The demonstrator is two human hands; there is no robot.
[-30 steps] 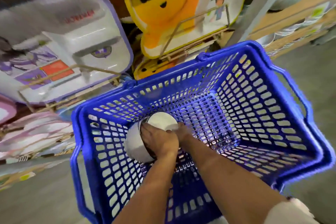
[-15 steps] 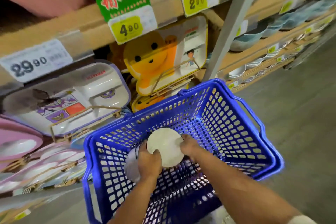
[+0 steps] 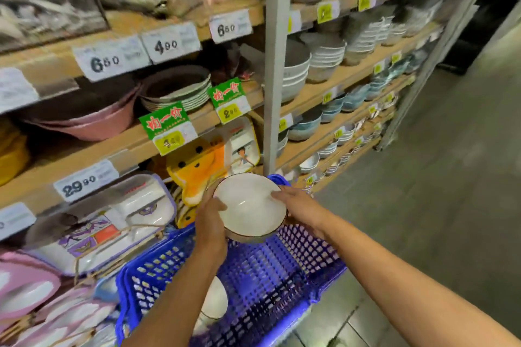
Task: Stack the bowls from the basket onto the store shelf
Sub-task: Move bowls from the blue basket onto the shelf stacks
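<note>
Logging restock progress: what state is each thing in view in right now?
White round bowl with dark rim: upright, empty, held above the basket.
Left hand: grips the bowl's left side.
Right hand: holds the bowl's right side.
Blue plastic mesh basket: holds one more bowl.
Second white bowl: inside the basket, partly hidden.
Wooden store shelf: stocked with stacked bowls.

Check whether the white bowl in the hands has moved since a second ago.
Yes: the white bowl has risen from the blue basket floor to above its far rim.
</note>
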